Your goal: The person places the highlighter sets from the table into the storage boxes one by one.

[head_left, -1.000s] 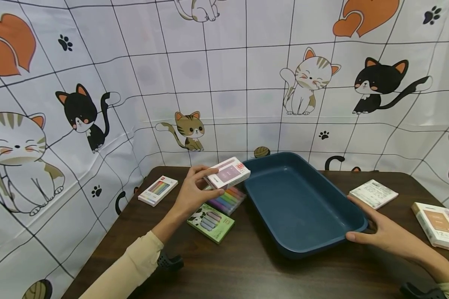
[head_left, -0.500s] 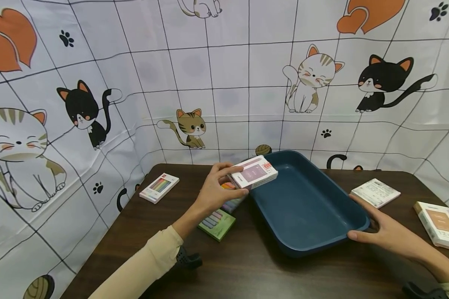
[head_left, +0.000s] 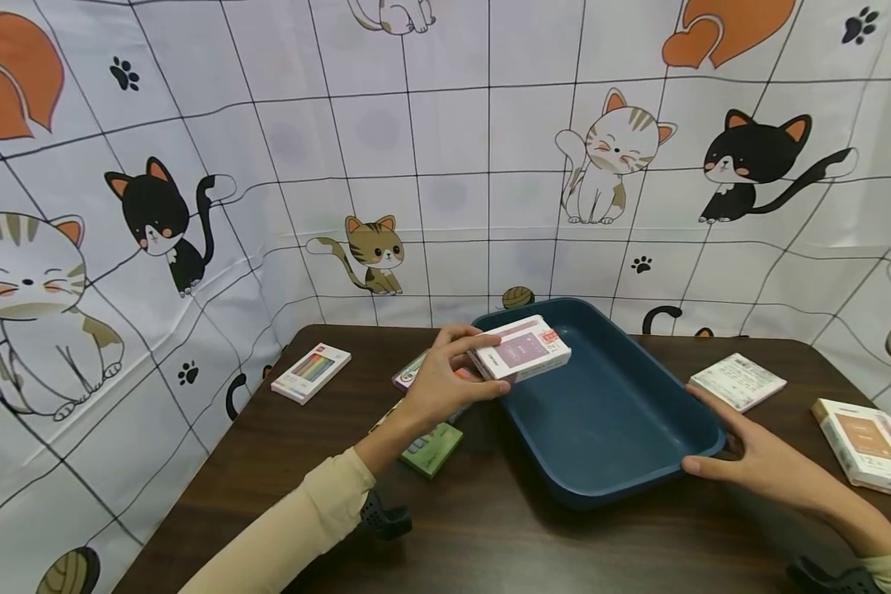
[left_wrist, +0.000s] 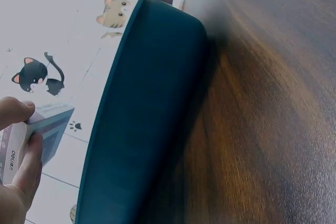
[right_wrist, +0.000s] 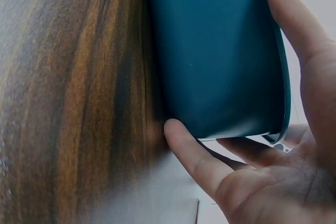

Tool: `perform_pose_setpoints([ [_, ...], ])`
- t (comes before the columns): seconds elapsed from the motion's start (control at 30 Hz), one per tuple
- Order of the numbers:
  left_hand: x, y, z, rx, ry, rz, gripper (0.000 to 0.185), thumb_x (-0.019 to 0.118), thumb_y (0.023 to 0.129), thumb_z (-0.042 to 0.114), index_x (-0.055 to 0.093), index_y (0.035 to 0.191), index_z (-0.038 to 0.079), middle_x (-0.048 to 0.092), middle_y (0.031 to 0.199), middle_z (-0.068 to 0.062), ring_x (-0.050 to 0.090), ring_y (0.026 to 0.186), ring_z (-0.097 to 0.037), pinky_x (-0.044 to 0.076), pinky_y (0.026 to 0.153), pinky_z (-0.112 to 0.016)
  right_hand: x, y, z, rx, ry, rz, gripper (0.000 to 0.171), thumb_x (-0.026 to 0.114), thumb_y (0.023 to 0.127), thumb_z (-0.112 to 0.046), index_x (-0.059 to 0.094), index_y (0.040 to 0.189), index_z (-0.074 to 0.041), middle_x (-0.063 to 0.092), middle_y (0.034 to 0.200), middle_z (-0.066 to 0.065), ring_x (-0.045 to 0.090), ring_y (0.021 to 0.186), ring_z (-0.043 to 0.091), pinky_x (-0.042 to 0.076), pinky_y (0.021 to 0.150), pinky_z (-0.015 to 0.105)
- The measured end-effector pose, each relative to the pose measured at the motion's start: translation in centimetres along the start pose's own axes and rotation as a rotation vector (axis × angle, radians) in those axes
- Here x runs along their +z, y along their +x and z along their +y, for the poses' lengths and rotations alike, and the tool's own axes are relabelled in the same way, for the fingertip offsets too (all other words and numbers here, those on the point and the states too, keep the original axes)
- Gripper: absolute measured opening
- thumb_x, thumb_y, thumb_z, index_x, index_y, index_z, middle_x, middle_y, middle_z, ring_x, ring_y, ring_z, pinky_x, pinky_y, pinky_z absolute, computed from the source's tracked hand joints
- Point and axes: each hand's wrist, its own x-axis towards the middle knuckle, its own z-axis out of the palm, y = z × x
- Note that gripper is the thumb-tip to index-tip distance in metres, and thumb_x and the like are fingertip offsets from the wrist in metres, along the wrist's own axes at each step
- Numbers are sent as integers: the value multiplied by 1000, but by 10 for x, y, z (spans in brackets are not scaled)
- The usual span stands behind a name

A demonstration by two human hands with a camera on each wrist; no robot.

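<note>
My left hand [head_left: 441,384] pinches a small white box with a purple panel [head_left: 523,351] between thumb and fingers. The box is tilted and held up over the left rim of a deep blue rectangular tray [head_left: 601,421]. In the left wrist view the tray's outer wall [left_wrist: 142,103] stands beside the hand, with the box [left_wrist: 52,132] at the far left. My right hand [head_left: 757,454] grips the tray's near right corner. Seen from the right wrist, the thumb lies at the rim and the other fingers wrap the corner [right_wrist: 226,124]. The visible inside of the tray holds nothing.
On the dark wooden table [head_left: 267,478] a white box with rainbow stripes [head_left: 312,373] lies far left. A green box [head_left: 432,450] is partly behind the left arm. A white text-covered box [head_left: 737,381] and a brown-panelled box [head_left: 869,441] lie right of the tray.
My left hand has carried the purple-panelled box rightward, from above the other boxes to over the tray's left edge. My right hand stays at the tray's corner.
</note>
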Motion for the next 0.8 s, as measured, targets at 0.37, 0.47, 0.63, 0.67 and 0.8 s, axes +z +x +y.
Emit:
perform_pose_setpoints([
  [0.37, 36, 8, 5, -17, 35, -37, 57, 87, 83, 15, 67, 136, 15, 37, 143, -6, 56, 116, -31, 58, 85, -32, 1, 0, 2, 17, 51, 0, 94, 73, 96, -14, 11, 166, -25, 16, 161, 27, 43, 124, 0, 51, 84, 23],
  [0.47, 48, 9, 6, -20, 22, -65, 58, 87, 83, 14, 66, 137, 15, 36, 142, -4, 55, 116, -28, 58, 85, -31, 0, 0, 1, 34, 50, -5, 93, 72, 97, -15, 10, 166, -22, 17, 160, 28, 46, 122, 7, 51, 83, 24],
  [0.63, 62, 10, 6, -24, -16, -96, 59, 88, 81, 11, 67, 136, 16, 37, 139, -1, 57, 112, -22, 58, 84, -31, -1, 0, 2, 34, 46, 0, 93, 73, 96, -15, 11, 165, -19, 20, 158, 27, 48, 117, 4, 51, 83, 22],
  [0.67, 63, 10, 6, -24, -19, -98, 59, 88, 81, 12, 68, 136, 16, 37, 139, 0, 57, 111, -21, 58, 84, -31, 0, 0, 2, 31, 42, 2, 93, 73, 96, -15, 11, 165, -19, 20, 158, 27, 48, 116, 3, 50, 83, 22],
  [0.8, 67, 9, 4, -23, -26, -110, 58, 89, 80, 12, 69, 135, 18, 38, 137, 3, 56, 109, -19, 58, 84, -31, -1, 1, 2, 26, 13, 7, 93, 73, 96, -16, 11, 165, -20, 21, 157, 26, 47, 116, 3, 50, 82, 22],
])
